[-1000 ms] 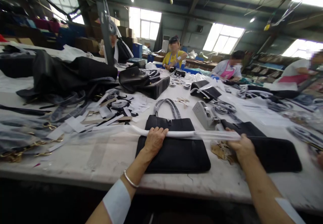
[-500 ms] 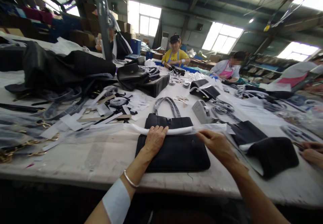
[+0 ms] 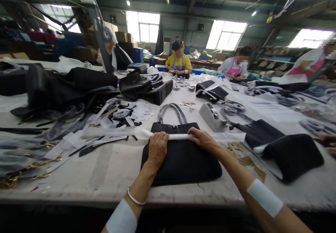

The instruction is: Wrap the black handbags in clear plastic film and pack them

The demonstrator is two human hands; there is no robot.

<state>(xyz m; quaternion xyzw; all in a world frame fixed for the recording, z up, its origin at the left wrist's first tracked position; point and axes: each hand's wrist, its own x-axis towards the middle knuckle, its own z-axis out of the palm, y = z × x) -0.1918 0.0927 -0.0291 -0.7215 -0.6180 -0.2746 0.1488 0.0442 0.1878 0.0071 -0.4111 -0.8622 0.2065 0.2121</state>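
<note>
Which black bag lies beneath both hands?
The front-centre bag, crossed by the white strip held in left hand and right hand; the others lie farther off.

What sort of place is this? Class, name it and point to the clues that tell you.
It looks like a workshop or factory for making or packing bags. Black handbags lie along a long table, wrapped handles and paper scraps are scattered among them, and several people in aprons sit or stand around it.

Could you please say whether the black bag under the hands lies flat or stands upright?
The black bag lies flat on the table, broad side up, the left hand and right hand over it.
</note>
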